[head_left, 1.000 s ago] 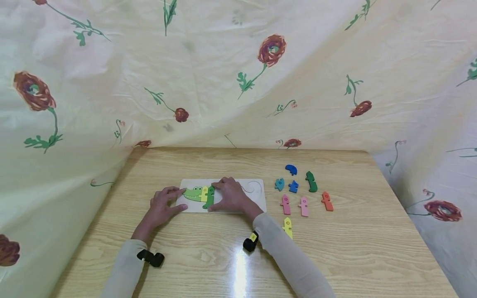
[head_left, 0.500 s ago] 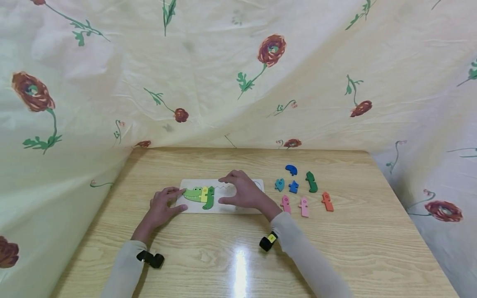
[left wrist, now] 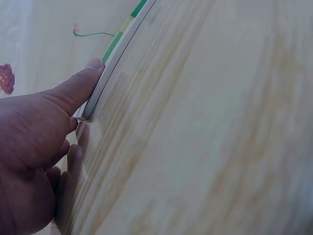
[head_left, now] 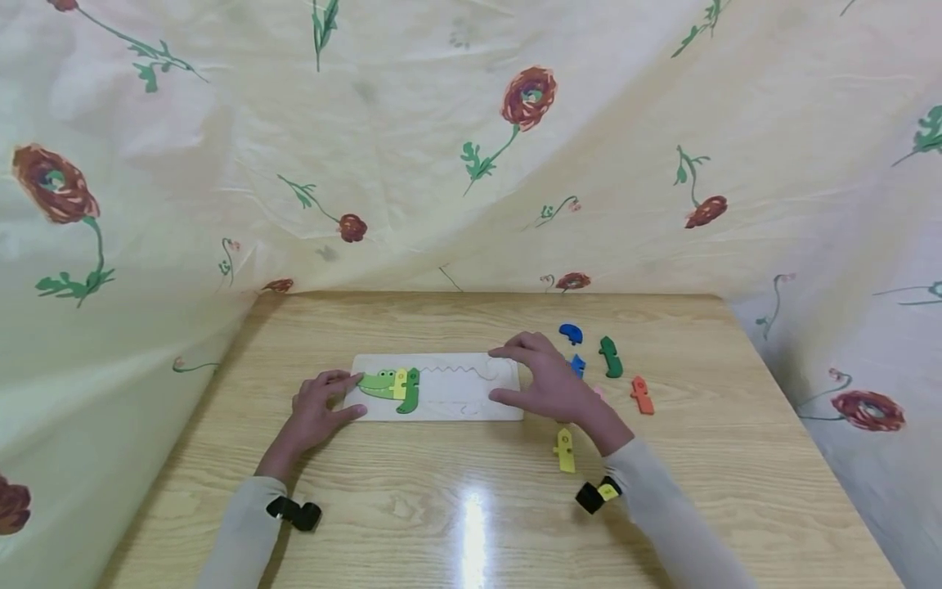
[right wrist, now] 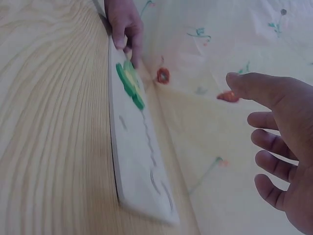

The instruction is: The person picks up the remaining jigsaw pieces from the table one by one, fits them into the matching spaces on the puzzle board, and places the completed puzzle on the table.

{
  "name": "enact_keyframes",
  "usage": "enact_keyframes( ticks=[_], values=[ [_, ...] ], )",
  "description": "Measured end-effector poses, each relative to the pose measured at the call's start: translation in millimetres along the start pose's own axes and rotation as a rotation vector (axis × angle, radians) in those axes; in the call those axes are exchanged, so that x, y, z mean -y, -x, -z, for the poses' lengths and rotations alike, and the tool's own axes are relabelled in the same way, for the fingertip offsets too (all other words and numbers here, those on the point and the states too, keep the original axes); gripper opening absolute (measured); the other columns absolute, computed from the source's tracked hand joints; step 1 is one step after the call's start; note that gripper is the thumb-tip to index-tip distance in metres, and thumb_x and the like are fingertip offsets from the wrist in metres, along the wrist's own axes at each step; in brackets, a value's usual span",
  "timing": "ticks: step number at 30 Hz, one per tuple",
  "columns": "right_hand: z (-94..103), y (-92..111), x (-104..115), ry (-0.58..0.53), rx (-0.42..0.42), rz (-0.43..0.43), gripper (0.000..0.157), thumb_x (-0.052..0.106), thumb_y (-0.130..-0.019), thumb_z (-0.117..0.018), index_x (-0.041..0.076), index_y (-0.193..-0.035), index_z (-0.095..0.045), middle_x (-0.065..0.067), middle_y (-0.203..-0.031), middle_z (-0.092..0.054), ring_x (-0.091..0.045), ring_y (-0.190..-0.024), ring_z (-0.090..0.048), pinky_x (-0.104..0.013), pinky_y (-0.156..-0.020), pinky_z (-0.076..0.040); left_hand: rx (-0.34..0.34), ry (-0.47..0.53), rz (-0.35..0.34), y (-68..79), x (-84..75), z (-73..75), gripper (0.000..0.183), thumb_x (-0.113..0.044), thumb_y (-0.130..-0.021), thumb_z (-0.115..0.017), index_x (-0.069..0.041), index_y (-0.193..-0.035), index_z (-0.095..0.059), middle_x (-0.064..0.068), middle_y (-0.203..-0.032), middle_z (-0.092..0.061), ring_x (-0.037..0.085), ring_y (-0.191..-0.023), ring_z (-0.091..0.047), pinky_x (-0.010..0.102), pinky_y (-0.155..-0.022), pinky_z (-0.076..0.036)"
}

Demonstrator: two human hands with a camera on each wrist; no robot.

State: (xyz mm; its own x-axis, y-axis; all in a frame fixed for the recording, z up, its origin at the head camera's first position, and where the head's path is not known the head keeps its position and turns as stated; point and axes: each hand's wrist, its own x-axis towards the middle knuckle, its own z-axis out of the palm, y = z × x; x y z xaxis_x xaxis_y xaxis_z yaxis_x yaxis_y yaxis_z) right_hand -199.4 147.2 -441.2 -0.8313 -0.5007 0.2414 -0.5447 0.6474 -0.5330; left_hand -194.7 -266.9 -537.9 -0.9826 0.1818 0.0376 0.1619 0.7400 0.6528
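Observation:
A white puzzle board (head_left: 441, 409) lies on the table with a crocodile outline drawn on it. At its left end sit a green crocodile head piece (head_left: 378, 385), a yellow piece (head_left: 400, 384) and a green piece with a leg (head_left: 409, 393), side by side. My left hand (head_left: 316, 415) rests on the board's left end, thumb and index fingertips pressing its top near the crocodile's snout. In the left wrist view the thumb (left wrist: 78, 87) lies along the board's edge. My right hand (head_left: 548, 383) is over the board's right end, thumb and fingers spread, holding nothing.
Right of the board lie loose pieces: a dark blue curved piece (head_left: 571, 333), a blue piece (head_left: 577, 366), a green piece (head_left: 610, 357), an orange piece (head_left: 642, 396) and a yellow piece (head_left: 564, 451). My right hand hides others. A flowered cloth (head_left: 412, 164) hangs behind the table.
My right hand has let go of the green leg piece and moved right across the board toward the loose pieces. My left hand has stayed at the board's left end.

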Motion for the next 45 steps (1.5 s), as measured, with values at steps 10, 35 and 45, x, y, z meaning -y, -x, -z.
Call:
enact_keyframes(
  ticks=[10,35,45],
  values=[
    [29.5,55,-40,0.035,-0.119,0.004,0.055,0.030,-0.080,-0.089,0.010,-0.128,-0.071,-0.006,-0.122,-0.060,-0.023,-0.112,-0.051,-0.048,-0.087,-0.048,0.007,0.004,0.016,0.8,-1.5,0.3,0.067,-0.033,-0.089,-0.080,-0.018,-0.148,-0.055,0.020,-0.150,-0.047,0.043,-0.132,-0.037,0.061,-0.101,-0.022],
    [21.3,123,-59,0.003,0.039,-0.149,0.080,0.054,-0.073,-0.089,0.017,-0.139,-0.063,-0.002,-0.125,-0.062,-0.024,-0.109,-0.061,-0.054,-0.090,-0.052,0.011,0.002,0.020,-0.4,1.7,-1.7,0.067,-0.034,-0.089,-0.080,-0.019,-0.149,-0.054,0.019,-0.150,-0.047,0.042,-0.132,-0.038,0.060,-0.099,-0.023],
    [8.8,128,-65,0.032,0.059,-0.153,0.080,0.057,-0.072,-0.088,0.017,-0.138,-0.064,0.004,-0.125,-0.062,-0.015,-0.107,-0.060,-0.045,-0.091,-0.053,0.016,0.001,0.020,-0.9,0.9,-1.0,0.067,-0.035,-0.089,-0.080,-0.019,-0.149,-0.054,0.019,-0.151,-0.047,0.043,-0.133,-0.037,0.060,-0.099,-0.023]
  ],
)
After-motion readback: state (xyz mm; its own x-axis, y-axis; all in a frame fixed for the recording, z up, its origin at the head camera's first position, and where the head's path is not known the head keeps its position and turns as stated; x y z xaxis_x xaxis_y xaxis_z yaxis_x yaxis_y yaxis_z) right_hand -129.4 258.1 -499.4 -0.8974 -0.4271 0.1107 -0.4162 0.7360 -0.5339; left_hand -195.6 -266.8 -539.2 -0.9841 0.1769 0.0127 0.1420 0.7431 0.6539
